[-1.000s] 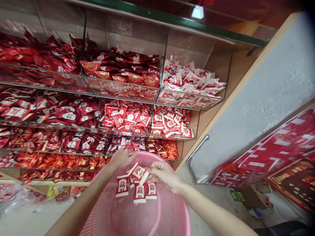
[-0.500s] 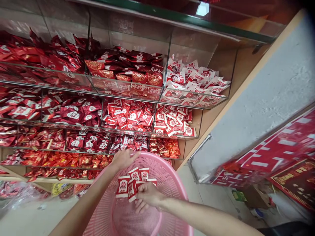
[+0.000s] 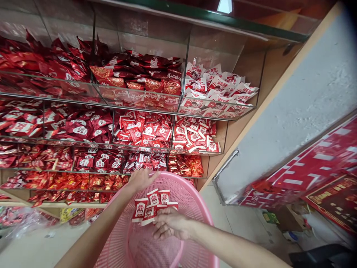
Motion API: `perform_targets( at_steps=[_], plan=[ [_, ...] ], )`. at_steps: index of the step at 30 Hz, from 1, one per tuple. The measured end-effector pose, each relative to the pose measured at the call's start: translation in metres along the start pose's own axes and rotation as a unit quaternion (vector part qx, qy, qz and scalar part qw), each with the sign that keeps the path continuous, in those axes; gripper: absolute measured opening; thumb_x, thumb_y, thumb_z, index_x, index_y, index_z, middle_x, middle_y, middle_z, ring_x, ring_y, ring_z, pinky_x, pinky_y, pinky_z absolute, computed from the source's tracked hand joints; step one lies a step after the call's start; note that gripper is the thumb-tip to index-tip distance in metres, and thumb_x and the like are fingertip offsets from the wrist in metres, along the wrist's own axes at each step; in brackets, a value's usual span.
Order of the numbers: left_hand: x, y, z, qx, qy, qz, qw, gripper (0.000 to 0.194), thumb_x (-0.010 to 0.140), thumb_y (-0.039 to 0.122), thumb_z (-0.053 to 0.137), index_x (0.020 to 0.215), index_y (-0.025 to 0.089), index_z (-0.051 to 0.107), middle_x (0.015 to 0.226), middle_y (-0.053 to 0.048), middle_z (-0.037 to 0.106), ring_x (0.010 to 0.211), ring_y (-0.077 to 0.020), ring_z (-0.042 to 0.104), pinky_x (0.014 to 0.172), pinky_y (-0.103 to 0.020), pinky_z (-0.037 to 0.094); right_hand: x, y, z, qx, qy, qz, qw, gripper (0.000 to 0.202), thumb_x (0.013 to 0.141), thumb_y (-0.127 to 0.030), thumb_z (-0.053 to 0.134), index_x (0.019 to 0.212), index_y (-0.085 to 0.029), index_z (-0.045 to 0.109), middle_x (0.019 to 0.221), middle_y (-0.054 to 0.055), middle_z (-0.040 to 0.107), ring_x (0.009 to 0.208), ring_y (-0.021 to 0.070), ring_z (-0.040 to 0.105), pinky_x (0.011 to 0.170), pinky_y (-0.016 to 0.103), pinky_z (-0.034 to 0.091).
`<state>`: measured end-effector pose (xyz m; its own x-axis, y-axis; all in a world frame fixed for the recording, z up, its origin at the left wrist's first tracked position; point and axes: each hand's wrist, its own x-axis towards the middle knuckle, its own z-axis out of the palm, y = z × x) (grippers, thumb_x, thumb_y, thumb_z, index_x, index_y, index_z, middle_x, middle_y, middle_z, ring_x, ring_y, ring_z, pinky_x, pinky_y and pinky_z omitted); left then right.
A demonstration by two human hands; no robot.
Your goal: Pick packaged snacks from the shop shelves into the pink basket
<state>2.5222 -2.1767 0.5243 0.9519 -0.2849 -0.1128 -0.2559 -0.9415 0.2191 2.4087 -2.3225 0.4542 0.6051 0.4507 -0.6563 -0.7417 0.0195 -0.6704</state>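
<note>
A pink plastic mesh basket [image 3: 199, 208] is below me, in front of the shelves. My left hand [image 3: 141, 181] grips its far rim, fingers over the outside and thumb stretched along the edge. Inside the basket, several small red-and-white candy packets [image 3: 140, 209] lie in a loose cluster against the far wall. My right hand [image 3: 173, 223] hovers over the near right side of the cluster, its fingers loosely bent and apart, with no packet visibly gripped. Its fingertips partly cover the packets nearest to it.
Glass-divided shelves hold red wrapped candies [image 3: 156, 130], with white-and-red packets [image 3: 220, 87] at the upper right. A grey wall [image 3: 290, 111] stands to the right, with red printed goods [image 3: 312, 167] along it. Plastic bags [image 3: 26, 219] lie on the floor at left.
The packet at my right fingertips has been let go and lies flatter among the others. My right hand has drawn slightly right. My left hand stays on the rim.
</note>
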Motion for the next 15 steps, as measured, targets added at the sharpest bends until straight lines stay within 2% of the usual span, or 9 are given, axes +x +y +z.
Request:
perform_targets(
  at_steps=[5, 9, 15],
  plan=[
    [0.001, 0.002, 0.001, 0.001, -0.002, 0.004, 1.000, 0.077, 0.082, 0.067, 0.016, 0.093, 0.013, 0.069, 0.094, -0.020, 0.071, 0.093, -0.0353, 0.065, 0.081, -0.045, 0.047, 0.007, 0.012, 0.001, -0.088, -0.015, 0.022, 0.996, 0.017, 0.081, -0.025, 0.057, 0.069, -0.014, 0.056, 0.050, 0.002, 0.064, 0.041, 0.0127, 0.062, 0.033, 0.015, 0.042],
    [0.001, 0.001, 0.002, 0.005, -0.004, -0.013, 1.000, 0.075, 0.082, 0.067, 0.018, 0.097, 0.013, 0.069, 0.097, -0.020, 0.071, 0.096, -0.0352, 0.065, 0.083, -0.045, 0.047, 0.011, 0.018, 0.002, -0.163, 0.011, 0.010, 0.987, 0.027, 0.085, -0.025, 0.052, 0.061, -0.014, 0.053, 0.042, 0.000, 0.059, 0.033, 0.0108, 0.056, 0.029, 0.014, 0.035],
    [0.000, 0.000, 0.003, 0.012, -0.004, -0.016, 1.000, 0.075, 0.082, 0.067, 0.019, 0.099, 0.013, 0.068, 0.099, -0.020, 0.070, 0.098, -0.0353, 0.064, 0.085, -0.046, 0.046, 0.009, 0.023, 0.005, -0.299, 0.057, -0.057, 0.951, 0.037, 0.086, -0.024, 0.048, 0.049, -0.017, 0.046, 0.034, -0.005, 0.048, 0.028, 0.0082, 0.049, 0.031, 0.015, 0.034]
  ],
)
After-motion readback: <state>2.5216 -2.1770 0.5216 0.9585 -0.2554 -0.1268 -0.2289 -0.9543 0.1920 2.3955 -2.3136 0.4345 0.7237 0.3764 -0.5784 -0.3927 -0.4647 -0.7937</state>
